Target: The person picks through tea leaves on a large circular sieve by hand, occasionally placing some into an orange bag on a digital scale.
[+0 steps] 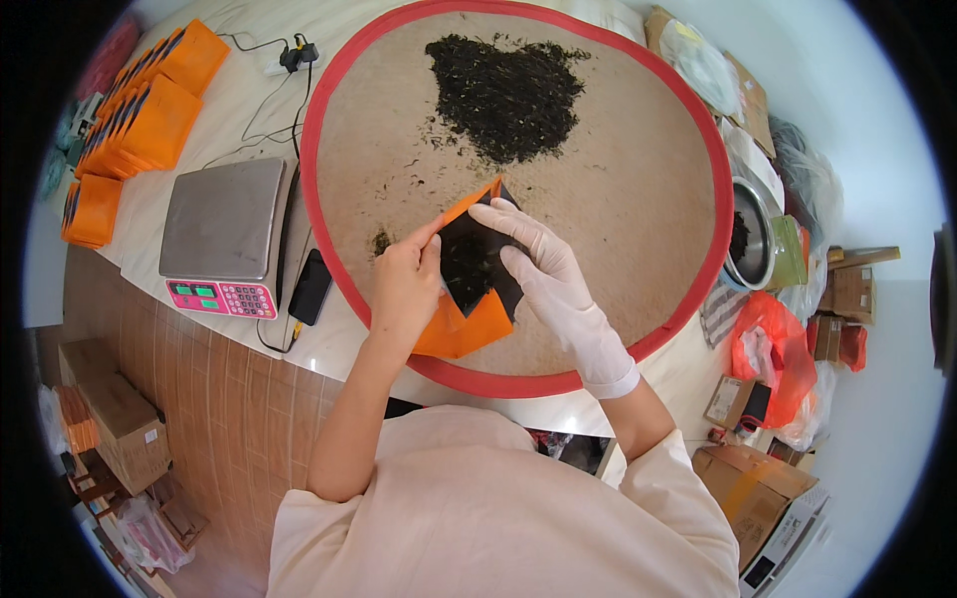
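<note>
An orange pouch with a dark lining (pixel 471 333) is held over the near part of a round woven tray with a red rim (pixel 516 385). Its mouth gapes upward, and dark dried leaves show inside. My bare left hand (pixel 407 288) grips the pouch's left edge between thumb and fingers. On the right side of the mouth, my white-gloved right hand (pixel 549 265) has its fingers and thumb on the dark wall. Beyond the pouch, a heap of dark dried leaves, apparently tea (pixel 508 101), lies on the tray, with loose bits scattered around it.
Left of the tray are a digital scale (pixel 223 220), a black smartphone (pixel 310 288), a power strip (pixel 280 67) with cables and rows of orange pouches (pixel 149 123). At right are a metal bowl (pixel 759 235), a red plastic bag (pixel 781 355) and cardboard boxes (pixel 755 486).
</note>
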The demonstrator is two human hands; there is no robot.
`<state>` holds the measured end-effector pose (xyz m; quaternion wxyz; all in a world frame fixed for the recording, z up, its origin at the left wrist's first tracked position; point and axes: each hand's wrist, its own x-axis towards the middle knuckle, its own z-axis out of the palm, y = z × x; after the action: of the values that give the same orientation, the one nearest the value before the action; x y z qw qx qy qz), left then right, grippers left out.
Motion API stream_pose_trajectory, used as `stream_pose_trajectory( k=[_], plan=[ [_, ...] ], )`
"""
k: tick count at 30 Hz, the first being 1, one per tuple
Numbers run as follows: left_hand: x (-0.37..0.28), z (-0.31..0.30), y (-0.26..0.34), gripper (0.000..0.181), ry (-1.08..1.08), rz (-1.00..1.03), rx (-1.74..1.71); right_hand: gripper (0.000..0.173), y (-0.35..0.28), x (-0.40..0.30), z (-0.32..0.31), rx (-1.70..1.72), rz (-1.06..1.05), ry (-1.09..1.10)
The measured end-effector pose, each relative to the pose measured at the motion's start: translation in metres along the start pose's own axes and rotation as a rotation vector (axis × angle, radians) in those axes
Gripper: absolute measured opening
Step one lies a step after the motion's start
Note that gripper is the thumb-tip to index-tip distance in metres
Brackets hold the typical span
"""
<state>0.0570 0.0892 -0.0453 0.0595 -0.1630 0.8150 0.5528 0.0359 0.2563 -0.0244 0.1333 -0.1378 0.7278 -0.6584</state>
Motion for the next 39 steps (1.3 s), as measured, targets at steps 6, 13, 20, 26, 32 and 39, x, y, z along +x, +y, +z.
stream_pose_trajectory(
  k=[6, 13, 20, 26, 32, 39],
  plan=[
    [0.005, -0.024, 0.004, 0.028, 0.122, 0.053, -0.145, 0.047, -0.012, -0.016, -0.027, -0.078, -0.084, 0.197],
    [0.025, -0.046, 0.014, 0.028, 0.211, 0.106, -0.181, 0.043, 0.149, -0.06, -0.043, -0.39, 0.145, 0.551],
    [-0.001, -0.092, 0.022, 0.032, 0.48, 0.293, -0.275, 0.065, 0.252, -0.073, 0.06, -0.955, 0.376, 0.496],
    [-0.033, -0.132, 0.016, 0.036, 0.482, 0.266, -0.376, 0.055, 0.248, 0.033, 0.092, -0.827, 0.048, 0.206],
    [-0.05, -0.165, -0.003, 0.042, 0.576, 0.214, -0.358, 0.047, 0.252, 0.047, 0.062, -0.581, -0.209, 0.008],
    [-0.069, -0.19, -0.034, 0.043, 0.651, 0.142, -0.24, 0.046, 0.29, 0.079, -0.044, -1.262, -0.095, 0.587]
  ],
)
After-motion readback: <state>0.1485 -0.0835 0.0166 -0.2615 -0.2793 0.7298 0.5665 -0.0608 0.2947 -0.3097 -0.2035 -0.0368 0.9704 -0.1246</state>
